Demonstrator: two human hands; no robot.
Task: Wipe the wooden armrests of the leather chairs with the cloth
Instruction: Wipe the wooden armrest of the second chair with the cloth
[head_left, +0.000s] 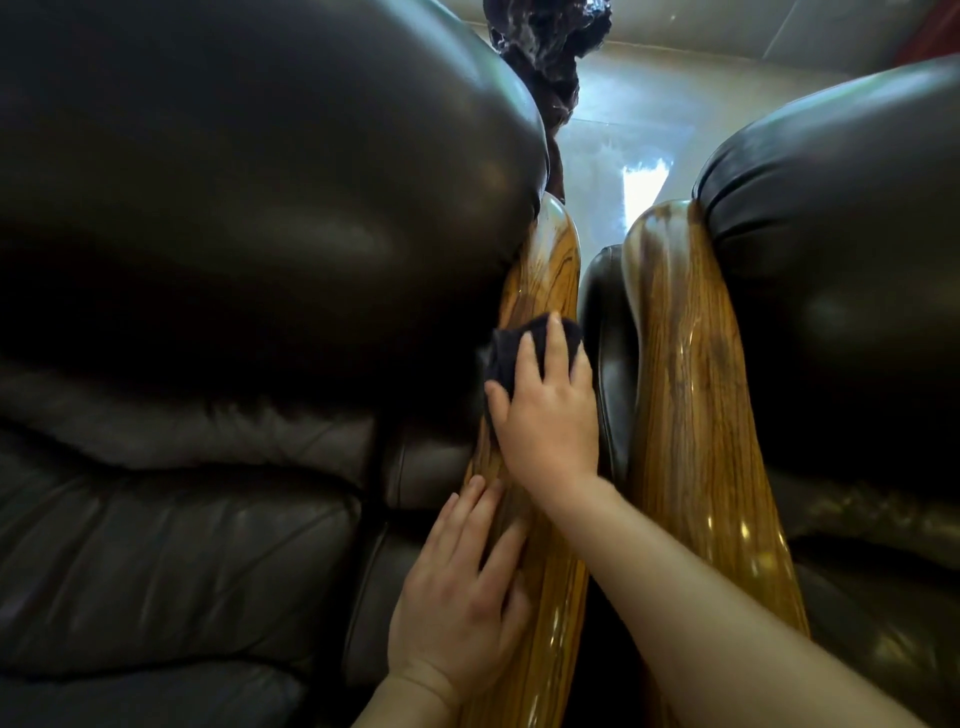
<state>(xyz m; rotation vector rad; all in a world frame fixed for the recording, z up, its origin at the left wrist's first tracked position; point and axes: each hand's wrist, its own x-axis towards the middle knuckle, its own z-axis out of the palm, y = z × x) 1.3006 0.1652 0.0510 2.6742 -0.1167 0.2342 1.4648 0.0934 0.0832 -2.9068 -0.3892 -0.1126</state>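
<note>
Two dark leather chairs stand side by side, the left chair (234, 260) and the right chair (852, 249). Each has a glossy wooden armrest: the left armrest (545, 270) and the right armrest (691, 364), with a narrow gap between them. My right hand (545, 410) presses a dark cloth (511, 348) flat onto the middle of the left armrest. My left hand (462, 587) rests flat on the same armrest nearer to me, fingers spread, holding nothing.
A dark carved wooden piece (545, 47) stands beyond the chairs on a shiny pale tiled floor (639, 130). The left chair's seat cushion (156, 545) fills the lower left. A leather side panel (608, 338) shows in the gap.
</note>
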